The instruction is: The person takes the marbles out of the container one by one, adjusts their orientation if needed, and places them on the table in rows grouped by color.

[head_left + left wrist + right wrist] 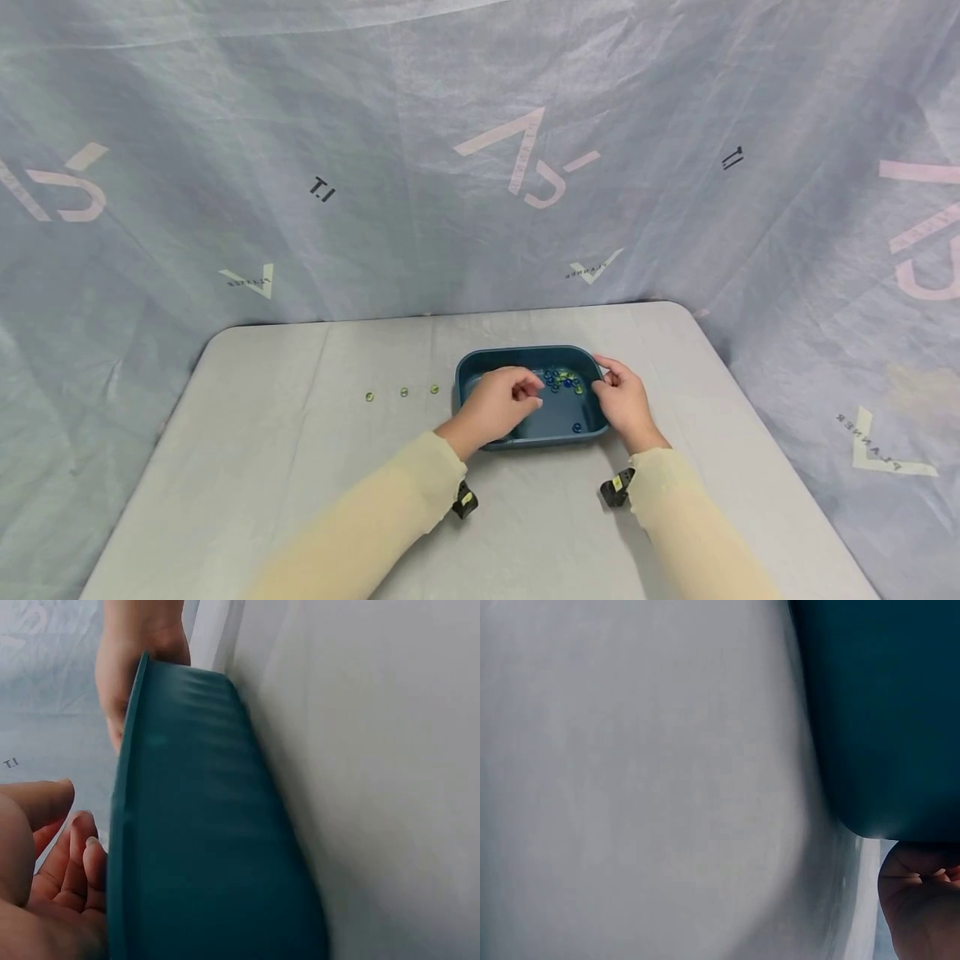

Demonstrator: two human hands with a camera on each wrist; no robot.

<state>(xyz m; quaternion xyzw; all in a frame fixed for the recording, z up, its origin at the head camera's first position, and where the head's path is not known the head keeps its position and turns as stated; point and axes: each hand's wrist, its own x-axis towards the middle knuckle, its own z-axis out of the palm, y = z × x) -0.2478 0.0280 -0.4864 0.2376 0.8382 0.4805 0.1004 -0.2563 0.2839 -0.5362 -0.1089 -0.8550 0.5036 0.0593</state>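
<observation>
My right hand (pixel 624 404) pinches the tray (pixel 553 417) right of centre frame, presumably steadying it while my left hand (pixel 497 400) hovers mid-frame, fingers loosely curled, thumb apart.

Some kinda curtained-off spot, can't tell what building: printed grey-blue fabric (pixel 420 208) hangs far, left and right around a pale table (pixel 247 475).

- Tray (pixel 555 410): landmark, on the table (pixel 525 517).
- Marble cluster (pixel 567 383): inside, towards the tray's back right.
- Single marble (pixel 577 427): inside, near its front right corner.
- Three marbles (pixel 404 392): table, in a row left of it.
- Left hand (pixel 493 406): over its left part.
- Right hand (pixel 627 406): at its right end.
- Curtain (pixel 420 208): behind it.
</observation>
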